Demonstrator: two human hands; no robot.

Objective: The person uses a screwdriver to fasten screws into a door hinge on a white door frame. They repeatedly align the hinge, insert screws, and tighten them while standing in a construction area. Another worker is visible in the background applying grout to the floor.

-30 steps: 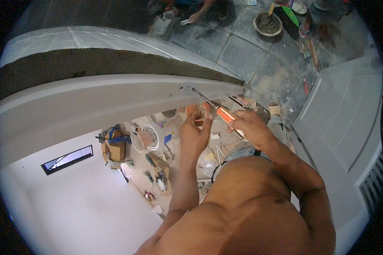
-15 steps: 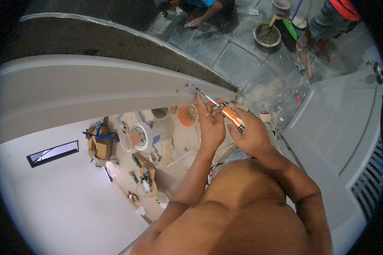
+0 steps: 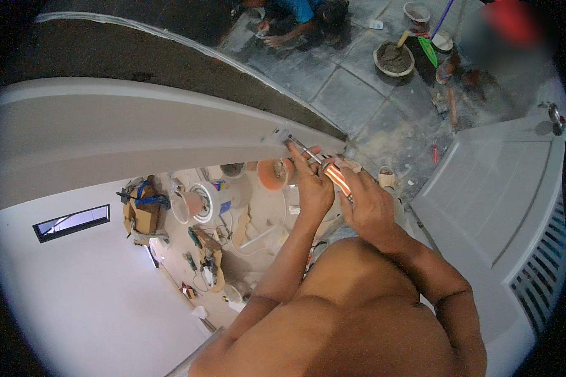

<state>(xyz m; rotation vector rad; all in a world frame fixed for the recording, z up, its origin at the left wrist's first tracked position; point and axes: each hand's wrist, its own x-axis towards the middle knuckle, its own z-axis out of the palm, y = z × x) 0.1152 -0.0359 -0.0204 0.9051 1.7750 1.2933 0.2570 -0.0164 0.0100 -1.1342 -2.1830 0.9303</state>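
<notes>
A screwdriver (image 3: 331, 170) with an orange-and-white striped handle is gripped in the right hand (image 3: 370, 206), just right of the frame's centre, its metal shaft slanting up and left. The tip is set against a small metal fitting (image 3: 282, 134) at the lower edge of a white panel (image 3: 138, 138) that curves across the upper left. The left hand (image 3: 312, 185) is raised just beside the shaft, its fingers (image 3: 297, 154) steadying it near the tip. Far below, in the centre left, an orange bucket (image 3: 271, 174), cardboard boxes (image 3: 146, 217) and scattered tools are seen on a pale floor (image 3: 258, 213). A white louvred door (image 3: 503, 207) fills the right side.
</notes>
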